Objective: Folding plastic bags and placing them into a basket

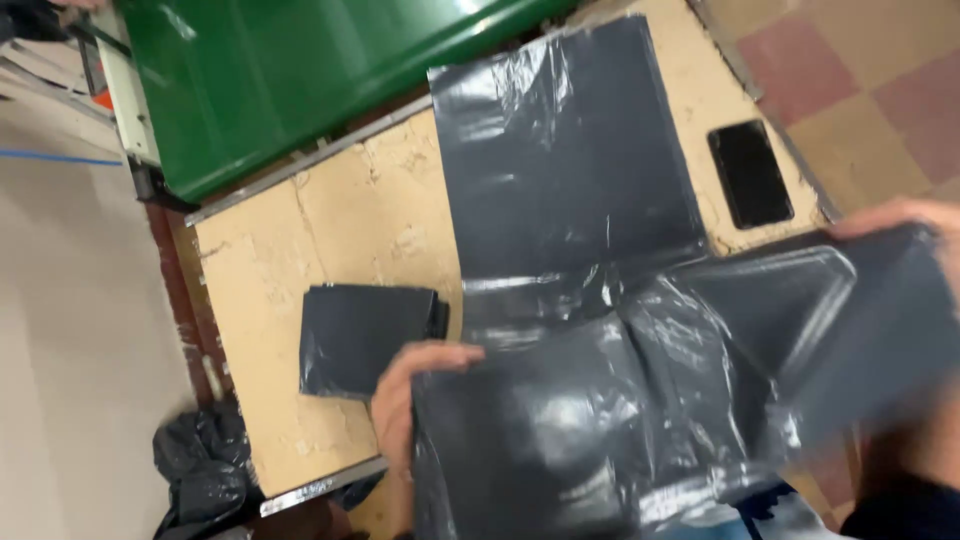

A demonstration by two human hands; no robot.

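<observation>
I hold a large dark grey plastic bag [620, 400] over a worn wooden table [340, 230]. My left hand [405, 400] grips the bag's left edge, thumb on top. My right hand [900, 215] pinches the bag's upper right corner at the frame's right side, partly blurred and hidden behind the plastic. Another dark grey bag [560, 150] lies flat on the table beyond it. A small folded stack of the same bags [365, 335] rests on the table just left of my left hand.
A black phone [750, 172] lies screen up near the table's right edge. A green sloped surface [290, 70] borders the far side. A crumpled black bag [205, 470] sits on the floor at the lower left. Checkered floor tiles [880, 90] show at the right.
</observation>
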